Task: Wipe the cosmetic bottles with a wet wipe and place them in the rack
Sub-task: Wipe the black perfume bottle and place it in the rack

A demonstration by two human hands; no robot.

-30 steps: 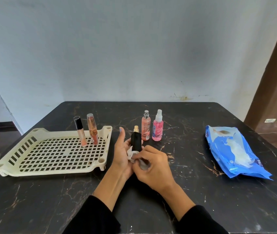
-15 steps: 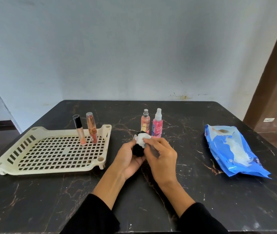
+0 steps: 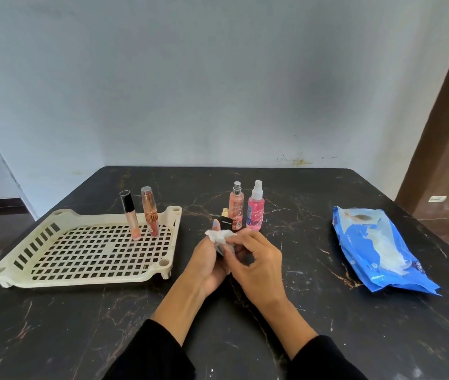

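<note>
My left hand (image 3: 205, 263) holds a small black bottle (image 3: 226, 223) with a gold top, upright above the table's middle. My right hand (image 3: 256, 263) presses a white wet wipe (image 3: 218, 236) against the bottle's lower part, which is hidden by the wipe and fingers. A cream slotted rack (image 3: 86, 259) lies at the left. Two slim tubes stand in its far right corner: a black-capped one (image 3: 129, 215) and a rose-gold one (image 3: 150, 212). Behind my hands stand a peach spray bottle (image 3: 236, 207) and a pink spray bottle (image 3: 256, 208).
A blue pack of wet wipes (image 3: 377, 245) lies on the right side of the dark marble table (image 3: 300, 311). A pale wall runs behind the table's far edge. A brown door frame (image 3: 442, 111) stands at the right.
The wipe moved from the bottle's base up over its top, then back down to the lower part. The black label and gold top show again. Both hands stayed near the table's middle.
</note>
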